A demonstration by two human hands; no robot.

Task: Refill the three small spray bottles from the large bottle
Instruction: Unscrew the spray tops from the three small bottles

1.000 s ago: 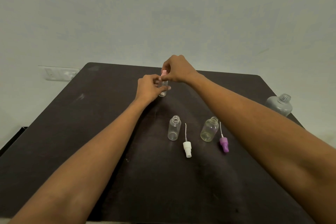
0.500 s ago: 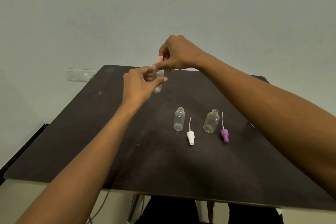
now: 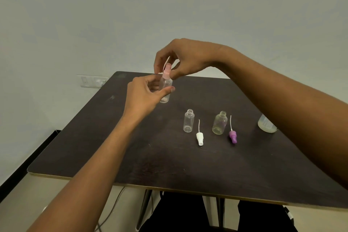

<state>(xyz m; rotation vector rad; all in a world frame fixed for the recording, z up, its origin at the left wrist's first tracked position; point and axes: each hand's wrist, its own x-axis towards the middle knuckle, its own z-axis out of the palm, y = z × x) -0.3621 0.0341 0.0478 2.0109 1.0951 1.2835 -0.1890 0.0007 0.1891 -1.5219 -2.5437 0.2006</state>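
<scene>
My left hand [image 3: 143, 94] grips a small clear spray bottle [image 3: 166, 88] above the far part of the dark table [image 3: 169, 165]. My right hand [image 3: 180, 58] pinches its pink spray cap [image 3: 166, 73] at the bottle's neck. Two more small clear bottles stand uncapped in the middle: one [image 3: 188, 123] with a white spray cap [image 3: 200, 137] lying beside it, another [image 3: 220, 123] with a purple spray cap [image 3: 233, 136] lying beside it. The large bottle [image 3: 266, 125] stands at the right, mostly hidden behind my right forearm.
A pale wall rises behind the table, with a switch plate [image 3: 93, 81] at the left. Cables and table legs show under the near edge. My legs in dark clothing sit below the table front.
The camera has tilted so the table sits lower in view. Both hands have stayed on the pink-capped bottle, with the right fingers shifting on the cap.
</scene>
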